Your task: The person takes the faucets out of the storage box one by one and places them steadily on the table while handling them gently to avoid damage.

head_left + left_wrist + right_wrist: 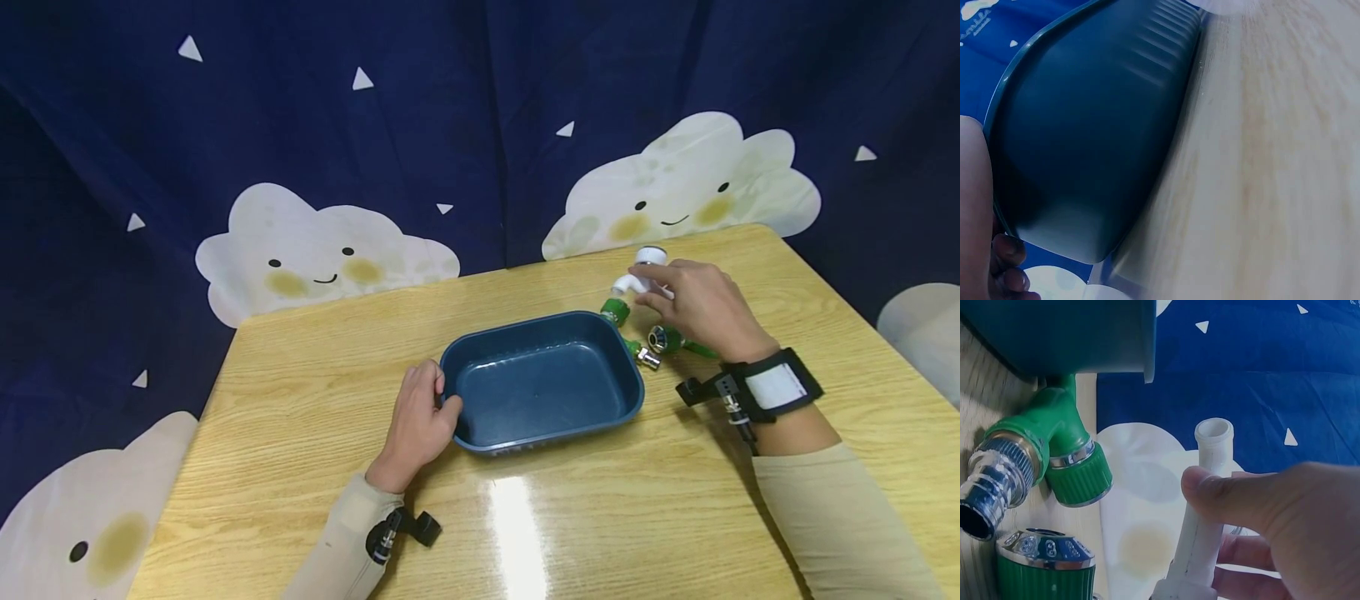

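Note:
A dark blue plastic basin (536, 392) sits on the table. My left hand (418, 423) grips its left rim, thumb over the edge and fingers outside. My right hand (701, 304) pinches a white plastic tap (632, 284) between thumb and fingers, beyond the basin's right end. In the right wrist view the round open end of the white tap (1214, 434) points up past the thumb. Beside the basin's right wall lies a green tap (1060, 422) with a ribbed silver hose end. Near it is another green tap (664, 339) with a silver ring, partly under my right hand.
The wooden table (315, 392) ends at a dark blue curtain (420, 125) printed with clouds and white triangles. Wrist straps with small cameras sit on both forearms. A bright light reflection (517, 533) lies on the table in front of the basin.

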Tool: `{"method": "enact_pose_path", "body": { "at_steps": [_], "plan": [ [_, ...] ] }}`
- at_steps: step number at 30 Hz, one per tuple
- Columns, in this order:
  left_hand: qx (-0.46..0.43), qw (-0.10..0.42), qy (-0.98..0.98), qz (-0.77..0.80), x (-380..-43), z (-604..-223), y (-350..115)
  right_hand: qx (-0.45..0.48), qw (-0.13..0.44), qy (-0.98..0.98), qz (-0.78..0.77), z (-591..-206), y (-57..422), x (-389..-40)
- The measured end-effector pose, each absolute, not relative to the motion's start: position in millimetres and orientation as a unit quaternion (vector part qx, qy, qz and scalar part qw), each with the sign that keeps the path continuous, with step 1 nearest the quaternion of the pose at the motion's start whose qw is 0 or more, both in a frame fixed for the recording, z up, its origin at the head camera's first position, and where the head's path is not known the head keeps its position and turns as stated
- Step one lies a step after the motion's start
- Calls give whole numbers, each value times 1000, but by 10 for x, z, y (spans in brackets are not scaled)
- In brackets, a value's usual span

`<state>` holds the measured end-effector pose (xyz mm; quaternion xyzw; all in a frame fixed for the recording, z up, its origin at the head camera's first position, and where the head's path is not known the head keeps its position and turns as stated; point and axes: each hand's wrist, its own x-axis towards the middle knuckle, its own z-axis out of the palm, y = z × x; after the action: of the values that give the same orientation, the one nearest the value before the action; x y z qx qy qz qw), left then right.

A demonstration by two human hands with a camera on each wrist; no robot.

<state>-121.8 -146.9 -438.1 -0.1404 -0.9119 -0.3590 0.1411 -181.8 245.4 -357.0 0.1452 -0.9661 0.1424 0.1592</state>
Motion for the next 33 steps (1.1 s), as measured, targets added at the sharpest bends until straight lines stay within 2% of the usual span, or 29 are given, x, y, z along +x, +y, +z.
{"method": "enact_pose_path", "body": {
  "at_steps": [33],
  "plan": [
    [-143, 140, -910, -364, -1217, -4389, -1470, 93, 124, -976, 151, -3647, 2650, -1902]
  ]
}}
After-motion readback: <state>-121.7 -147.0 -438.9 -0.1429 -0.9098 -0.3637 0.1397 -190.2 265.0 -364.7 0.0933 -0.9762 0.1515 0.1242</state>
